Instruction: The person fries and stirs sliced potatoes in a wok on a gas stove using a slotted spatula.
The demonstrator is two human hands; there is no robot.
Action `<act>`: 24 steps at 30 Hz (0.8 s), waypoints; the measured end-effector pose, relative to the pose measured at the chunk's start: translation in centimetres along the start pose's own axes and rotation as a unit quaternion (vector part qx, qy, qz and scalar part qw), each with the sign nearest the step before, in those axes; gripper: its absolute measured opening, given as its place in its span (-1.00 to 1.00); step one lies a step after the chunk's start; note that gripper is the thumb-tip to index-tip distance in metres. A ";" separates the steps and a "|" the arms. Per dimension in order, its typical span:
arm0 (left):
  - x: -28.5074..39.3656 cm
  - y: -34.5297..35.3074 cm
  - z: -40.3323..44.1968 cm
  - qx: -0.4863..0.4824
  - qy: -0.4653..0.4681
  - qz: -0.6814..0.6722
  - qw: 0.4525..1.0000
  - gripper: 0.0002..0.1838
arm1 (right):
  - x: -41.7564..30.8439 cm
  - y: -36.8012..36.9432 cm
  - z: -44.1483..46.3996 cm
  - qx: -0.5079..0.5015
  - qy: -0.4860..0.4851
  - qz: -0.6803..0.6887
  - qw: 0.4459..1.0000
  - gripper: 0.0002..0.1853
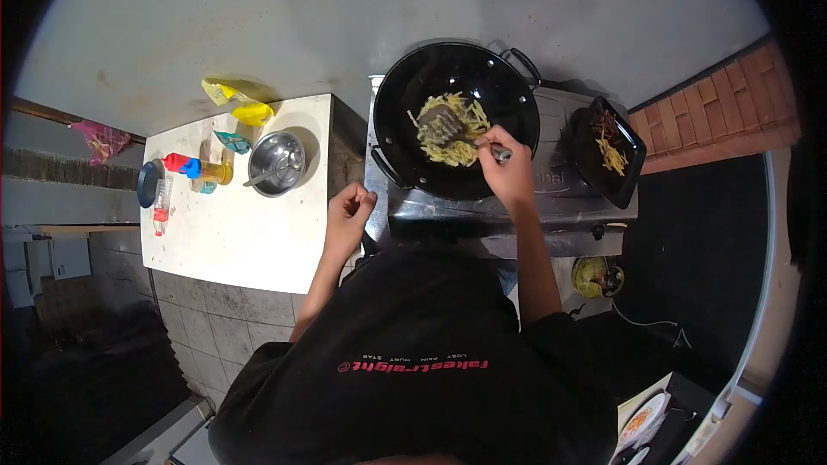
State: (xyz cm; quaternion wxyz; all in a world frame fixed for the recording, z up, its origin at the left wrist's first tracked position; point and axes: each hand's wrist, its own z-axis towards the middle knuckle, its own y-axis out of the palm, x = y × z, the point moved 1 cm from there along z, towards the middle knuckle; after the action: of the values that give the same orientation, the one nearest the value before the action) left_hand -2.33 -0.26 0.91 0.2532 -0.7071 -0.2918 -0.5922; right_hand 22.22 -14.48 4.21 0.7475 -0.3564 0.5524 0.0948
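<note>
My right hand (506, 164) is closed around the handle of a metal spatula (441, 127). The spatula's broad head rests among pale yellow shredded strips (457, 153), perhaps potato, in a black two-handled wok (405, 86). The wok sits on a silver gas stove (551, 133). My left hand (349, 213) hovers near the stove's front left corner, fingers curled in loosely, with nothing visible in them. It touches neither the wok nor the white table.
Right of the wok, a black plate (633, 155) holds more strips and dark dried pieces. A white table (241, 241) at left bears a steel bowl (277, 164) with a spoon, bottles (211, 172) and a yellow packet (241, 103). A gas cylinder (594, 277) stands below the stove.
</note>
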 end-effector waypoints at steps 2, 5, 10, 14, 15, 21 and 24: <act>0.0 0.0 0.0 0.003 -0.001 -0.003 1.000 -0.68 | -0.8 -0.8 -0.3 -0.004 0.018 -0.008 1.000 -0.93; 0.1 0.1 0.2 -0.005 -0.003 0.000 1.000 -0.68 | -1.5 -2.1 -0.6 0.037 0.011 -0.010 0.999 -0.92; 0.1 0.5 0.4 -0.015 0.005 -0.007 1.000 -0.67 | -0.7 -2.0 0.1 0.065 -0.007 0.000 0.998 -0.89; 0.6 0.3 0.4 -0.013 0.002 -0.004 1.000 -0.67 | 1.4 -1.0 1.1 0.063 0.040 0.034 0.997 -0.87; 0.6 0.2 0.3 -0.011 0.000 -0.004 1.000 -0.67 | 1.6 -0.8 1.2 0.062 0.039 0.035 0.997 -0.87; 0.1 0.0 0.2 -0.005 -0.008 -0.010 1.000 -0.67 | 1.9 -0.8 0.7 0.043 0.055 0.021 0.997 -0.86; -0.2 0.0 0.3 -0.005 -0.004 -0.005 1.000 -0.68 | 0.5 -0.8 0.4 0.052 0.077 0.038 0.995 -0.87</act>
State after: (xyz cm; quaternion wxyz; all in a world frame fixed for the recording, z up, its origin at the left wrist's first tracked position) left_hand -2.13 -0.04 0.68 0.2453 -0.7096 -0.2933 -0.5918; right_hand 23.13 -14.99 4.15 0.7162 -0.3018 0.6257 0.0669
